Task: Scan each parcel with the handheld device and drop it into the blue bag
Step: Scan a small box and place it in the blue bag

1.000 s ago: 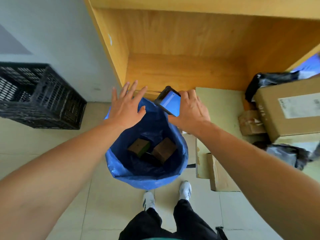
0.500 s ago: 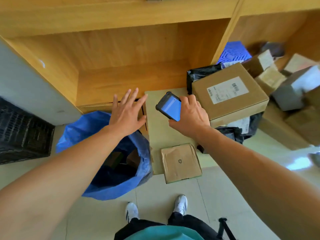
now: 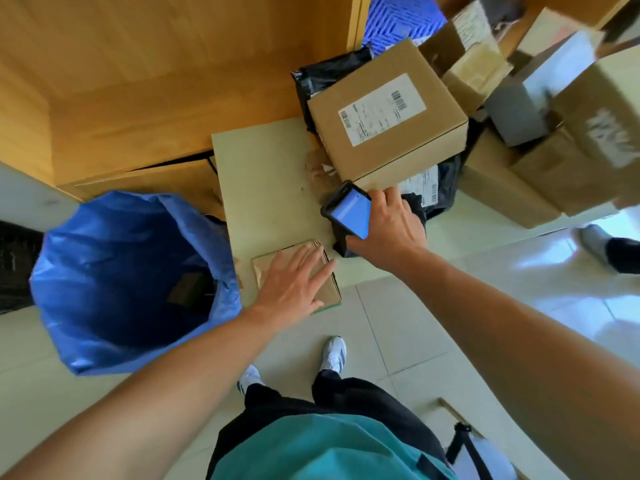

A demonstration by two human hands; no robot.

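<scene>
My left hand (image 3: 294,282) lies with straight, spread fingers over a small flat brown parcel (image 3: 330,291) on the floor. My right hand (image 3: 391,230) grips the black handheld device (image 3: 348,213), its blue screen lit and facing up, just right of that parcel. The blue bag (image 3: 69,282) stands open to the left, with at least one brown parcel (image 3: 183,289) visible deep inside. A larger cardboard box with a white barcode label (image 3: 384,112) sits behind the device.
A flat pale cardboard sheet (image 3: 263,174) lies under the small parcel. Several boxes and black mailer bags (image 3: 540,119) pile up at the right. Wooden shelving (image 3: 156,81) rises behind. Another person's shoe (image 3: 595,244) shows at the far right. My own feet stand below.
The view swung right from the bag to the parcel pile. My left hand dropped from above the bag onto the small flat parcel. My right hand carried the device down beside it.
</scene>
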